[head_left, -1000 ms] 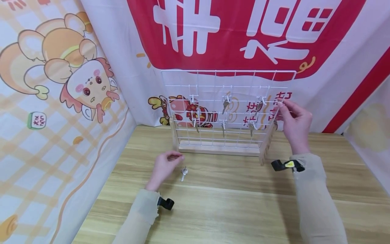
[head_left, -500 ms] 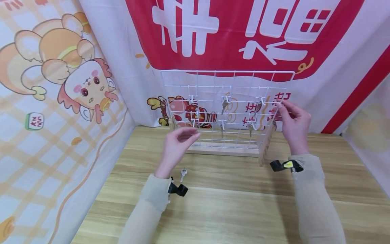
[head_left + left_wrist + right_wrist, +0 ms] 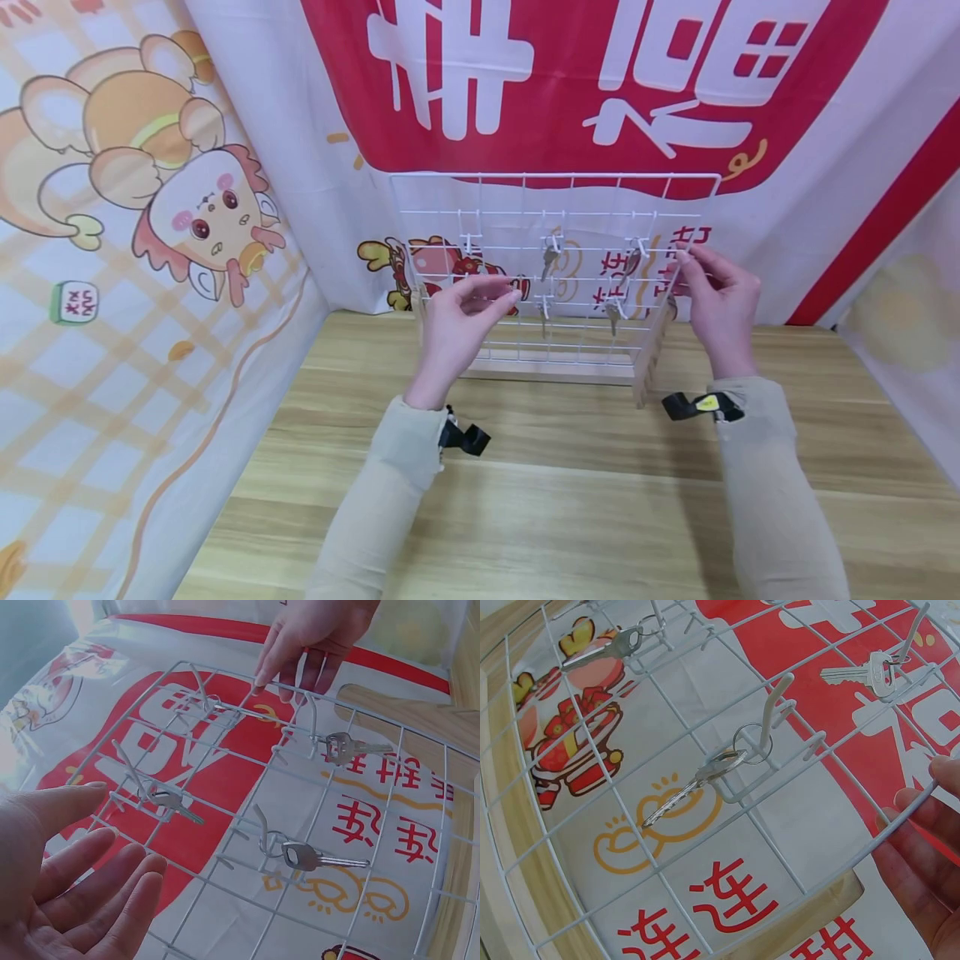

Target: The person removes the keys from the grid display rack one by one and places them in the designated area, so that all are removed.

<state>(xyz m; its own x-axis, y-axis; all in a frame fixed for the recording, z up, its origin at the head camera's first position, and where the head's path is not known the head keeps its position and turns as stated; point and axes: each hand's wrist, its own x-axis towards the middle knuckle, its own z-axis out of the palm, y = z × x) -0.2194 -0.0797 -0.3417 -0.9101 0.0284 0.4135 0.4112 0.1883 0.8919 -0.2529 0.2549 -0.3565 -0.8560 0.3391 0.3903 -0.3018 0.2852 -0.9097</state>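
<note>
A white wire grid rack on a wooden base stands at the back of the table. Keys hang by small rings from its hooks, among them an upper middle key, a lower middle key and a lower right key. My left hand is in front of the rack's left part, fingers loosely extended; in the left wrist view nothing shows between them. My right hand holds the rack's right edge, thumb and fingers on either side of the wire.
An upper left hook shows no key in the head view. Printed cloth hangs behind the rack and along the left. Each wrist wears a black camera strap. The wood-grain table extends in front.
My left hand has risen from beside a key on the table to the rack, moving right and away. That table key is now hidden by the left arm. My right hand has stayed on the edge.
</note>
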